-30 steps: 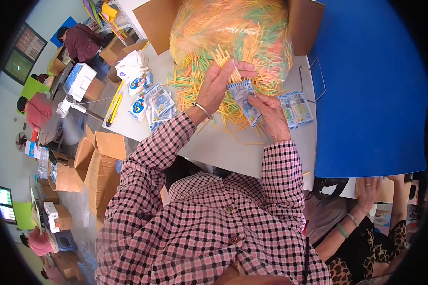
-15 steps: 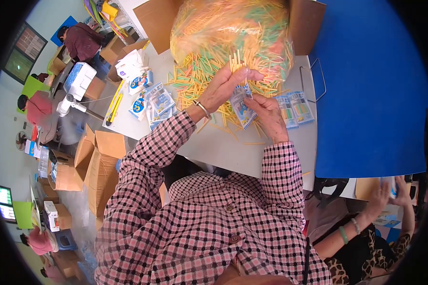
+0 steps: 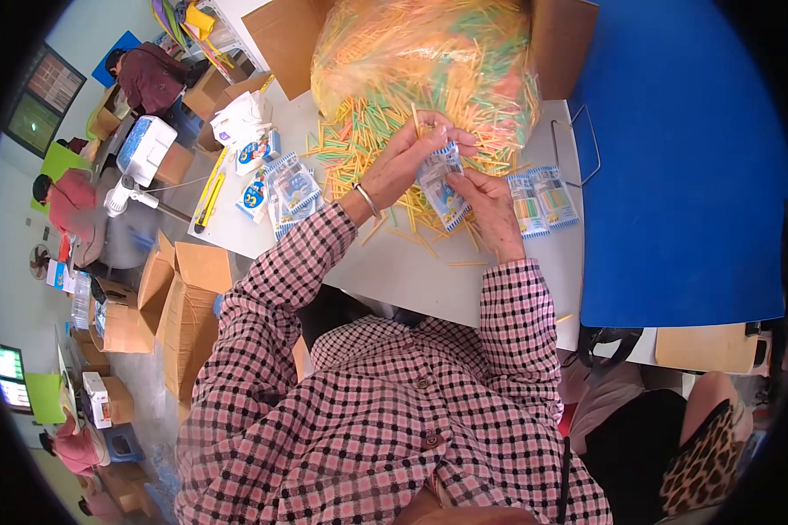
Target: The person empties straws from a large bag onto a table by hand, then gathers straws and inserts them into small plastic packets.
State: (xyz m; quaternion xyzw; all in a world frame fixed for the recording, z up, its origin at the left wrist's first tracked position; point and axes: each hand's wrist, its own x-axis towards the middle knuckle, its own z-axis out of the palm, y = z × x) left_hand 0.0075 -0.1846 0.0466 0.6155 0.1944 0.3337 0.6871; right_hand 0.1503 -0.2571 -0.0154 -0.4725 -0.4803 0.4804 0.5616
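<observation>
My left hand [image 3: 403, 162], with a bangle on its wrist, is closed around thin sticks; one pale yellow stick [image 3: 415, 118] shows upright above the fingers. My right hand [image 3: 492, 206] pinches a small clear and blue printed packet [image 3: 443, 188] by its side. The packet's upper end meets the left fingers, and whether sticks are inside it I cannot tell. Behind both hands lies a loose pile of yellow, green and pink sticks [image 3: 355, 136]. Filled packets [image 3: 543, 203] lie just right of my right hand, and more packets [image 3: 293, 188] lie to the left.
A big clear bag of sticks [image 3: 429, 52] rests in an open cardboard box [image 3: 565, 48] at the back. A yellow cutter knife [image 3: 207, 206] lies at the table's left edge. A blue board [image 3: 683, 175] borders the right. Another person's leopard-print clothing [image 3: 700, 468] shows lower right.
The bundle of sticks that stood above my left fingers has dropped lower, leaving one stick showing. My left hand has shifted slightly. The co-worker's hands at lower right have left view.
</observation>
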